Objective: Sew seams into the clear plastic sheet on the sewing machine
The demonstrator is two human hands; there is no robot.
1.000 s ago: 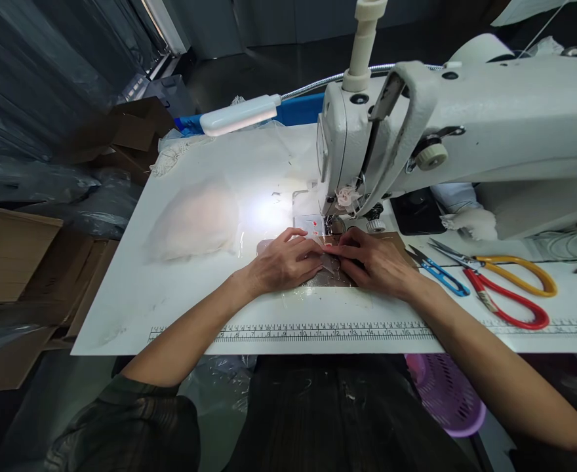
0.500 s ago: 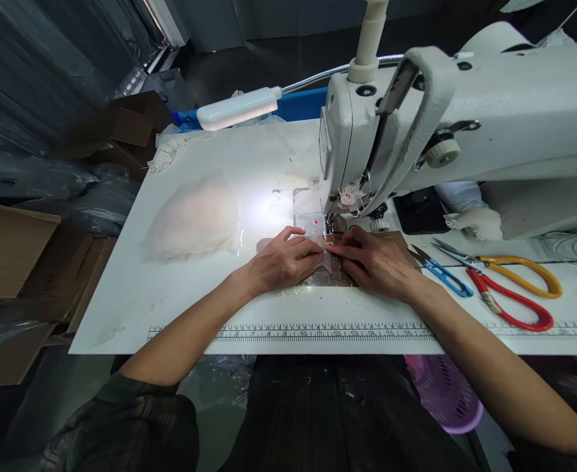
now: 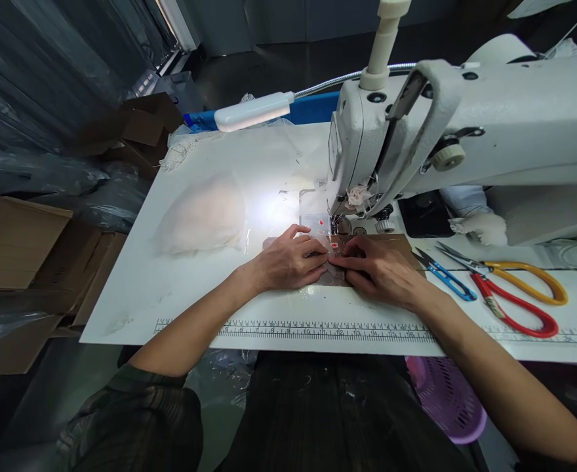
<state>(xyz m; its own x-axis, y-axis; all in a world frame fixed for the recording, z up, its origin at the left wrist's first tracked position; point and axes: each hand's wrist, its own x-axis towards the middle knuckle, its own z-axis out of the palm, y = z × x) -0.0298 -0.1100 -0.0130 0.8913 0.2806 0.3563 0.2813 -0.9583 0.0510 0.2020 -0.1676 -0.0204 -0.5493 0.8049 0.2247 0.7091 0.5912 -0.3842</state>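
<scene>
At the needle area of a white sewing machine, both hands work on a piece of thin, sheer whitish fabric with small red marks. My left hand lies left of the presser foot, fingers curled and pressed onto the fabric. From the other side, my right hand pinches the fabric's near part, its fingertips almost touching the left ones. Beneath the hands is a brown plate on the table. Fingers hide much of the fabric.
A pale, sheer fabric heap lies on the white table at left. Blue thread snips and red-and-yellow-handled scissors lie at right. A lamp hangs behind. A printed ruler runs along the front; a purple basket stands below.
The whole view has shifted slightly, moving the scene a little rightward. My right fingers have straightened somewhat beside the left fingertips, and a red mark shows more clearly between the hands.
</scene>
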